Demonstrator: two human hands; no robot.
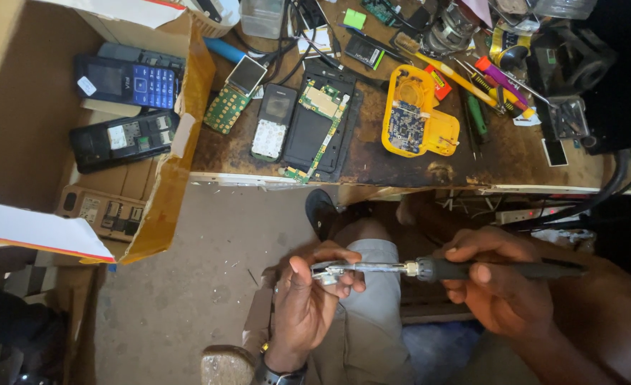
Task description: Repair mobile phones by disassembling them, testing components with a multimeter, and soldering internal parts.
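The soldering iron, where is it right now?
The soldering iron is low in the head view, below the workbench edge: right hand grips its handle, left hand touches its tip.

You're in a phone-repair workshop: the scorched surface (401,167) carries opened phones (272,121), bare circuit boards (406,127) and screwdrivers (476,114), with a cardboard box (166,192) of old handsets beside it.

Cardboard box, phone screens, small labels

Open brown cardboard box (166,178) at left, white flaps edged red. Inside it, a blue keypad phone (126,80) with dark screen and small white sticker. On the workbench (401,167): loose rectangular screen (246,74), pale and silver-framed; dark phone (275,121) with blank screen; bright green label (354,18) near top edge.
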